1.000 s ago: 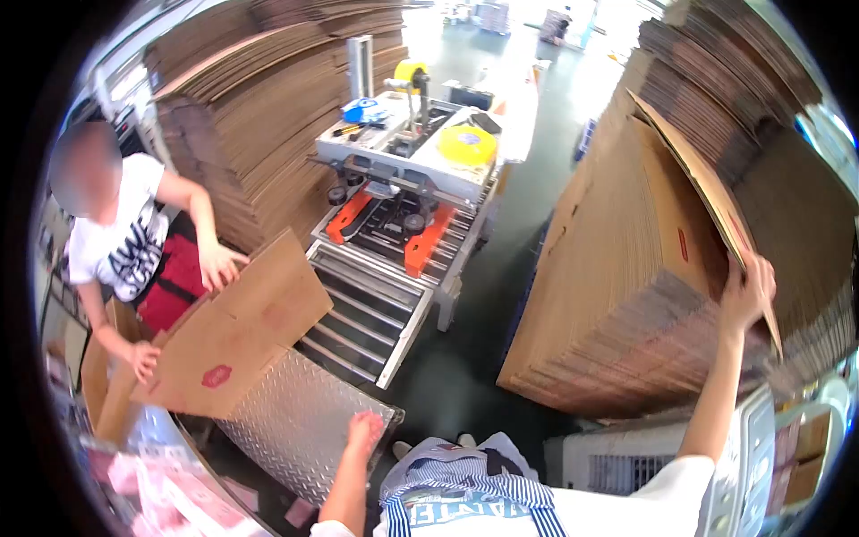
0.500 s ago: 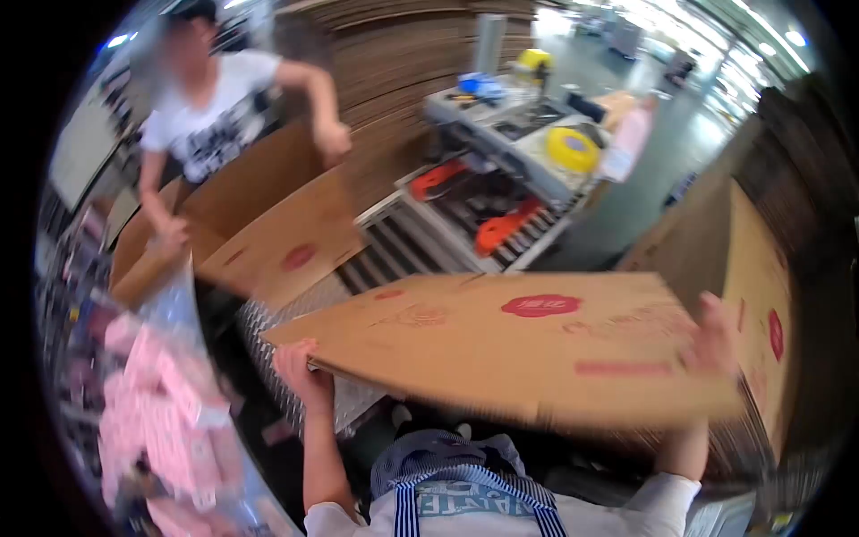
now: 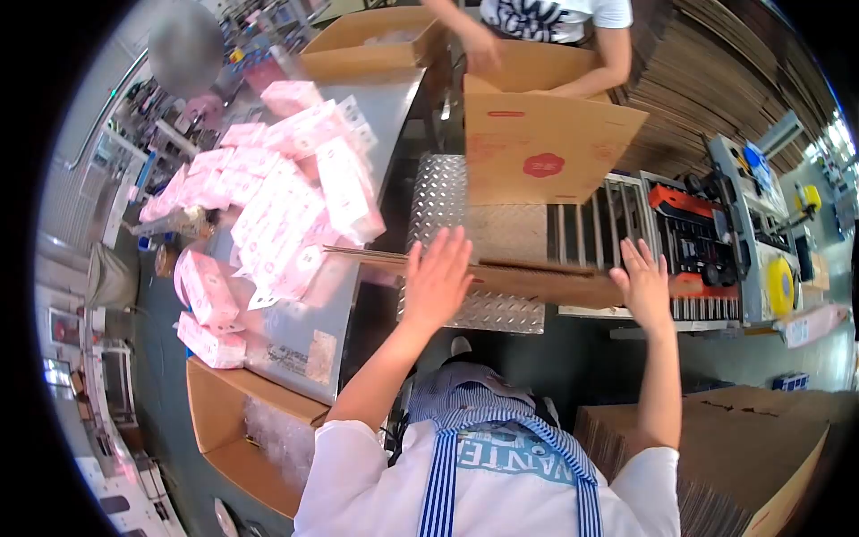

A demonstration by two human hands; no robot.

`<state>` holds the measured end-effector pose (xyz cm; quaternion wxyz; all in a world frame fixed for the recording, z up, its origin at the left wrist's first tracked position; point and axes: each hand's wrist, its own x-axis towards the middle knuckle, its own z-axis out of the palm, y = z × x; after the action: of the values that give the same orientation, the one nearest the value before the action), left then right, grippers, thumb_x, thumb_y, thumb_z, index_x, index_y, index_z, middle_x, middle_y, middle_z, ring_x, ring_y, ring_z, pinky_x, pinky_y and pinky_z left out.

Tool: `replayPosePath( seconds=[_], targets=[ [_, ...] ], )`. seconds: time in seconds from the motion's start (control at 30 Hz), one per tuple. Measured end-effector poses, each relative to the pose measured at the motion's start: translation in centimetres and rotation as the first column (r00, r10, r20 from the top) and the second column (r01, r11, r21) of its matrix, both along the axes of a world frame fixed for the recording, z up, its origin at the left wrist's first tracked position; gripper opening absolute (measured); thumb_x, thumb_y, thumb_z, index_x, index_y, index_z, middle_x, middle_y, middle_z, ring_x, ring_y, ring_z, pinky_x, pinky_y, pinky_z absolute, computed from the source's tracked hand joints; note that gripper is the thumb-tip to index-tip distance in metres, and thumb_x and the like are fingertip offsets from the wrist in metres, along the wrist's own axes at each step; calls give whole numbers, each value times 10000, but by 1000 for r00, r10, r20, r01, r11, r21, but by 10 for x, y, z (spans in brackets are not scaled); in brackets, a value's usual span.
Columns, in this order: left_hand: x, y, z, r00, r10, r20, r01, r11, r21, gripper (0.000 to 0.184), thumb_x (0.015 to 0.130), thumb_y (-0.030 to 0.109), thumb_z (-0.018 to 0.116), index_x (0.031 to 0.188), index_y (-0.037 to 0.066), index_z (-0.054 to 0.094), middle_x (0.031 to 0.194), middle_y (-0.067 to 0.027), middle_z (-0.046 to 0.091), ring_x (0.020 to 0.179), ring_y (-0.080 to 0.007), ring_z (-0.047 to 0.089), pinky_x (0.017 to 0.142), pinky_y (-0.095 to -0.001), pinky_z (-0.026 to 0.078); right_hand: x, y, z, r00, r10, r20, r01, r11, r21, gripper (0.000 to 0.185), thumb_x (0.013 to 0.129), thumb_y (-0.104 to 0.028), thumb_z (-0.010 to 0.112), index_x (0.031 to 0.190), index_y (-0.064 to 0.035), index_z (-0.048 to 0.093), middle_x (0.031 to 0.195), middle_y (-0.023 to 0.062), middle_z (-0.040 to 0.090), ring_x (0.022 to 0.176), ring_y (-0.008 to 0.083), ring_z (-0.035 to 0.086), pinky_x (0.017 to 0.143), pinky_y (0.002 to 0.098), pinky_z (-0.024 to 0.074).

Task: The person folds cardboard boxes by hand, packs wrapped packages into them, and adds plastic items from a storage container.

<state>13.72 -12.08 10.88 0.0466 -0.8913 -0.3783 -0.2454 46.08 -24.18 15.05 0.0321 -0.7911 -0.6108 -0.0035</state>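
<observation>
A flattened cardboard carton point(image 3: 546, 285) stands in front of me, seen almost edge-on above the diamond-plate metal platform point(image 3: 501, 315). My left hand point(image 3: 437, 279) is against its near side toward the left, fingers stretched out and spread. Toward the right end, my right hand point(image 3: 644, 285) has its fingers extended too. Both hands look flat and ungripped, though the exact contact with the cardboard is unclear. Just beyond, an open carton point(image 3: 550, 152) with a red printed mark sits upright, and a co-worker's arms point(image 3: 595, 79) reach to it.
Pink-and-white packs point(image 3: 286, 215) are heaped on a metal table point(image 3: 295, 336) at left. An open carton point(image 3: 219, 394) holding clear plastic is below it. A roller conveyor with a taping machine point(image 3: 693, 233) lies right. Stacked flat cardboard point(image 3: 716, 447) stands at lower right.
My view has swung left toward the table. The carton blank went from lying broad-side up to nearly edge-on, and my left hand no longer grips its edge. The co-worker's carton now stands on the platform's far side.
</observation>
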Motion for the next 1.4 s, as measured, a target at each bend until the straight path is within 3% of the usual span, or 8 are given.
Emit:
replayPosePath(
  seconds=[0.33,0.73,0.87,0.9,0.97,1.07,1.2,1.4],
  targets=[
    [14,73,24,984,-164,-71,145,964,-221,519,866,278,466,1317,29,400,1407,-123,364,1338,-257,278,1067,-484,204,-106,30,-12,949,305,77,-314,933,178,864,654,-282,748,1376,-72,323,1420,76,344,1318,269,302,1060,499,216],
    [4,153,27,931,96,-351,-262,848,-461,292,840,308,511,897,65,662,914,-151,655,862,-324,629,718,-427,494,-82,-4,23,858,447,-254,-389,887,250,163,687,-21,605,841,-75,611,729,71,550,749,259,519,693,364,382],
    [-63,162,55,806,492,-331,-590,610,-530,300,762,302,581,856,24,641,873,-187,648,833,-315,631,702,-415,485,10,-62,44,837,162,-523,-274,951,-144,154,636,-83,724,751,-22,643,753,97,624,725,265,580,712,332,415],
    [-62,160,43,806,487,-336,-589,609,-531,300,762,302,581,856,24,641,873,-187,648,833,-315,631,702,-415,485,24,-69,46,599,-172,-782,-71,961,-266,156,737,-121,688,755,7,602,698,100,587,662,221,561,627,310,424],
    [-61,148,6,631,714,304,-449,655,-607,163,786,189,554,848,38,552,812,-200,605,795,-352,592,693,-437,449,50,-62,33,459,-323,-827,300,933,-198,215,838,-196,607,799,13,575,644,59,564,695,185,565,645,300,440],
    [8,127,-15,720,458,522,-289,881,-374,85,732,51,499,809,81,481,768,-151,517,771,-352,530,678,-456,413,33,-19,-7,878,6,-479,-54,995,-86,277,897,-230,535,769,14,500,655,194,489,621,346,493,586,397,401],
    [47,102,-54,943,322,80,-233,816,-529,132,740,53,512,862,80,555,979,-135,549,923,-334,544,780,-417,454,-21,30,-34,710,151,-688,-304,947,-107,197,862,-169,584,839,20,536,780,197,556,754,357,542,665,403,435],
    [19,152,-124,998,-17,-64,-49,448,-893,356,817,253,577,1128,81,589,1200,-132,545,1132,-297,498,975,-355,373,-53,14,-19,618,568,-544,-783,505,-363,1027,659,-462,743,1378,41,210,1358,262,350,1143,408,468,993,416,361]
  ],
)
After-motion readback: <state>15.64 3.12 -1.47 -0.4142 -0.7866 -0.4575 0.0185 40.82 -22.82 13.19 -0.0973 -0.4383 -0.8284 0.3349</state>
